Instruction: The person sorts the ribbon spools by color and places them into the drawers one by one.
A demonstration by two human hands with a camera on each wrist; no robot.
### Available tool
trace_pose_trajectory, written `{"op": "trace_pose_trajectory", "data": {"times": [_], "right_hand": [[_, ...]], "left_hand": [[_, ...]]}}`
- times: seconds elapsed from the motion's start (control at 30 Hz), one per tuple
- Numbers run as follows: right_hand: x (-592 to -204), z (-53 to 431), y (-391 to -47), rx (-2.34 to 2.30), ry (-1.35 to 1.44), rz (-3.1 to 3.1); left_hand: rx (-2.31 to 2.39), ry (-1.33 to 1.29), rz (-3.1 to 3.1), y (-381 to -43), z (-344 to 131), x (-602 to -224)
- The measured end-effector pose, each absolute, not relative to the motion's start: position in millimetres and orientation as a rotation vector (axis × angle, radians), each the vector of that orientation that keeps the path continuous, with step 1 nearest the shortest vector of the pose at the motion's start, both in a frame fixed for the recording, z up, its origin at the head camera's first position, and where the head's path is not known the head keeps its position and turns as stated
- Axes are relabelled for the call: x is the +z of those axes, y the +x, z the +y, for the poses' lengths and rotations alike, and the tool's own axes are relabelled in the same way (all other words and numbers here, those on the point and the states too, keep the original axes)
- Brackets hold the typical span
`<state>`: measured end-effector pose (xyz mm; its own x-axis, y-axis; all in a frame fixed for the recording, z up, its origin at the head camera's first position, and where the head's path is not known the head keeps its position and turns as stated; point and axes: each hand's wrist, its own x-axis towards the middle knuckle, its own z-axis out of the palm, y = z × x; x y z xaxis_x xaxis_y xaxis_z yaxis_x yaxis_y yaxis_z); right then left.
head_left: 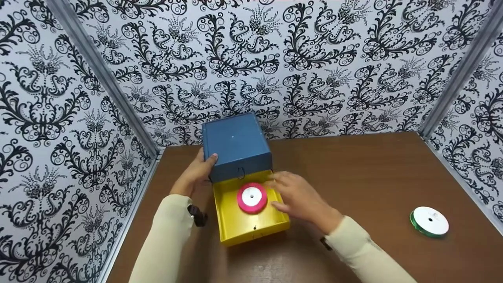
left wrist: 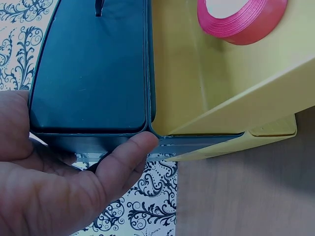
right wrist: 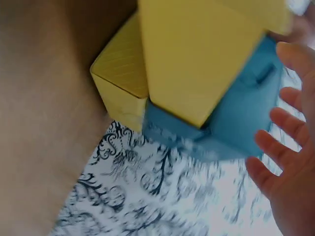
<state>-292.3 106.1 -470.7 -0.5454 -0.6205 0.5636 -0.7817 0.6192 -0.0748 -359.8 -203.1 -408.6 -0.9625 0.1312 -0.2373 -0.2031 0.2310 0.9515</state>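
Note:
A blue box point(head_left: 235, 137) stands near the back wall with a yellow drawer point(head_left: 232, 224) sticking out of its front. Inside that drawer lies a spool of pink ribbon point(head_left: 252, 198) with a white centre. My left hand point(head_left: 197, 169) grips the box's left side near the front corner; in the left wrist view its thumb point(left wrist: 129, 152) presses at the edge beside the drawer. Over the drawer's right side hovers my right hand point(head_left: 300, 196), blurred, fingers spread, holding nothing. In the right wrist view its fingers point(right wrist: 288, 125) stand apart from the box.
A spool of green ribbon point(head_left: 430, 222) with a white face lies at the right of the brown table point(head_left: 353, 169). Patterned walls point(head_left: 314, 70) close off the back and both sides. A second yellow part point(right wrist: 120, 78) shows below the drawer in the right wrist view.

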Motion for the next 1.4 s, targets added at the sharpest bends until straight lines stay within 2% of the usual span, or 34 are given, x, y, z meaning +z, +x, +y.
{"op": "trace_pose_trajectory", "data": {"times": [0.17, 0.4, 0.63, 0.83, 0.93, 1.1, 1.27, 1.4], "right_hand": [[-489.1, 146.3, -271.5, 0.805, 0.916, -2.3], [-519.1, 163.9, -228.1, 1.364, 0.945, -2.459], [-545.1, 131.8, -207.8, 1.717, 1.128, -2.715], [-554.7, 96.0, -205.1, 1.964, 1.11, -2.742], [-557.5, 78.4, -206.1, 2.298, 1.007, -2.643], [-567.1, 55.3, -208.7, 2.75, 0.67, -2.418], [-578.1, 43.2, -208.0, 2.892, 0.431, -2.252], [-581.2, 42.0, -208.2, 2.916, 0.381, -2.212]], "left_hand": [[1.789, -0.087, 2.219, -357.5, -203.5, -407.7], [1.725, -0.115, 2.241, -356.2, -202.8, -403.8], [1.714, -0.114, 2.257, -358.4, -202.8, -402.8], [1.696, -0.094, 2.29, -358.9, -202.5, -405.1], [1.666, -0.085, 2.33, -358.8, -202.3, -405.3], [1.645, -0.085, 2.363, -358.7, -203.2, -405.9], [1.651, -0.093, 2.353, -358.2, -202.7, -405.5], [1.663, -0.09, 2.341, -358.8, -201.8, -405.3]]}}
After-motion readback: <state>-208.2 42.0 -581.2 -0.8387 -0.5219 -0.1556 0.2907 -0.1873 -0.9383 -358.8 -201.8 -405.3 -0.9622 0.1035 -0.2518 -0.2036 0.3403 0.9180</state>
